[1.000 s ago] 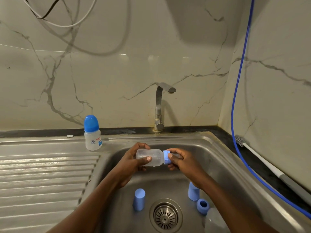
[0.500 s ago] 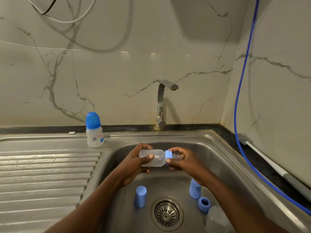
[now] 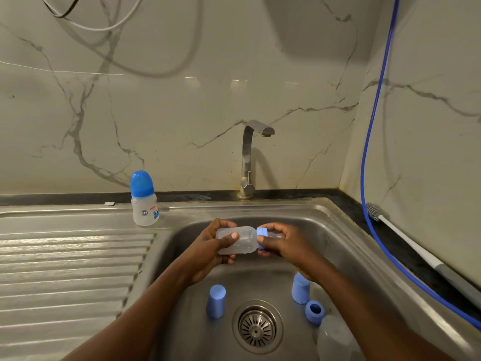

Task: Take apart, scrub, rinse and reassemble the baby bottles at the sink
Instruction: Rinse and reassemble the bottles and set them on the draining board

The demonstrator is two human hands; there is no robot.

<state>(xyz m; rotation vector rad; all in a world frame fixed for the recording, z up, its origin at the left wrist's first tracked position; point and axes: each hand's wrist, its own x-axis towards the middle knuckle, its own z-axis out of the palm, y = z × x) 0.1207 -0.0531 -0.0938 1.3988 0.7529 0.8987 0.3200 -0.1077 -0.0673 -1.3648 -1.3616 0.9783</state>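
- A clear baby bottle is held on its side over the sink, straight beyond the drain.
- The bottle's body is wrapped by the left hand, its grip closed round it, thumb on top.
- The blue screw collar at the neck is pinched in the grip of the right hand.
- Two blue caps are stood on the basin floor: one just left of the drain, one right of it and slightly beyond.
- A blue ring lies just right of the drain, and a second clear bottle body is seen beside it.
- A capped bottle is stood upright on the drainboard, beyond and left of the drain.
- A bottle brush is laid on the dark desk, well right of the drain, beside a blue hose.
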